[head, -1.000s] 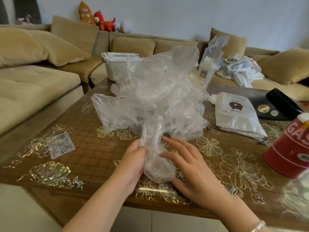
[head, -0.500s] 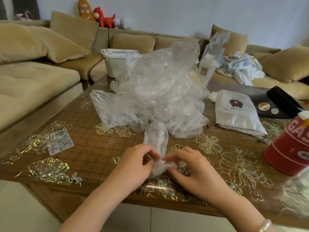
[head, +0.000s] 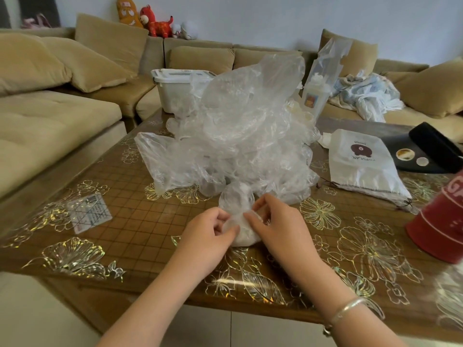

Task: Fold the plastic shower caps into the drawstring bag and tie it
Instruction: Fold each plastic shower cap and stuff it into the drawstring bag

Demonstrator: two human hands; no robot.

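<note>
On flower-patterned table (head: 125, 236) before tan sofa (head: 57, 126), shower caps (head: 240, 136)

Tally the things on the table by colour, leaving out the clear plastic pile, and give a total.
White: 2, the drawstring bag and the lidded bin
Red: 1, the can
Black: 1, the visor
Clear with print: 2, the upright packet and the small flat card
Total: 6

tan sofa (head: 62, 116) | pale wall (head: 250, 18) | floral table (head: 140, 234)
</note>
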